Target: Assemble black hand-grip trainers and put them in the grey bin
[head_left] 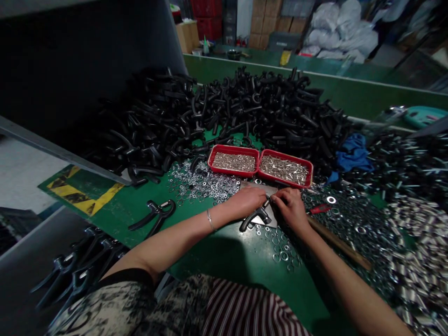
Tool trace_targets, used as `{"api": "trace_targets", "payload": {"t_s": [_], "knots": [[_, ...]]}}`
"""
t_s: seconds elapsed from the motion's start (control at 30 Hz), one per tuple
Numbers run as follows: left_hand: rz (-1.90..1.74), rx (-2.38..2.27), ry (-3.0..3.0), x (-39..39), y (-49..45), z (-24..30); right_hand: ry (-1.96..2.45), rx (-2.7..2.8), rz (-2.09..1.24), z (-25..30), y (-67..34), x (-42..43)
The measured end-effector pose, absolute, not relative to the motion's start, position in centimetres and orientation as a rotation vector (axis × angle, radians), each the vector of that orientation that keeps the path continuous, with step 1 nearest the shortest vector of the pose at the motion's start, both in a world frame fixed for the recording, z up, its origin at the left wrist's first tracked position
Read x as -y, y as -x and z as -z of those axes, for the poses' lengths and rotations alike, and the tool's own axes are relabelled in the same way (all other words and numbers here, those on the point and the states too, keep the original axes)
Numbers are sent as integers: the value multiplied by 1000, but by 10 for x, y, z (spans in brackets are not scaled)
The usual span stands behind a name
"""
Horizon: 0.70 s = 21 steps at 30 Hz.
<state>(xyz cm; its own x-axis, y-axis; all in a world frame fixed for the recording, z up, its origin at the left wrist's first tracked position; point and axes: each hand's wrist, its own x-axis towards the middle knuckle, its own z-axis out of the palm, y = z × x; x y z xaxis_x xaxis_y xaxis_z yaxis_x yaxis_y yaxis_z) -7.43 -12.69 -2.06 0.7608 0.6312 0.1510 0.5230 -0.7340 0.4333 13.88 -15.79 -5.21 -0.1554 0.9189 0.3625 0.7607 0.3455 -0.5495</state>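
My left hand (pixel 249 199) is closed on a black curved handle part (pixel 255 217) that lies over a flat metal plate (pixel 271 223). A short shiny metal piece shows at the part's upper end, between my two hands. Right beside it, the thumb and fingers of my right hand (pixel 292 208) are pinched together; whatever they hold is too small to make out. Just beyond my hands stand a red tray (pixel 233 173) of tiny metal pieces and a second red tray (pixel 285 183) of small metal pins.
Black handle parts (pixel 245 105) are heaped across the back. Loose washers (pixel 205 184) lie left of the trays. A hammer-like wooden handle (pixel 341 245), a red-handled tool (pixel 320 208), a blue cloth (pixel 355 154) and metal sleeves (pixel 423 252) are to the right. An assembled black clamp (pixel 157 214) lies left.
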Motion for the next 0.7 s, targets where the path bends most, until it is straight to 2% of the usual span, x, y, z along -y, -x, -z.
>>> {"api": "trace_targets", "payload": {"t_s": [0.43, 0.7], "knots": [[-412, -971, -2664, 153, 87, 29, 1469, 2254, -149, 34, -126, 163], [-352, -970, -2649, 169, 95, 28, 1733, 2313, 134, 43, -195, 206]]}}
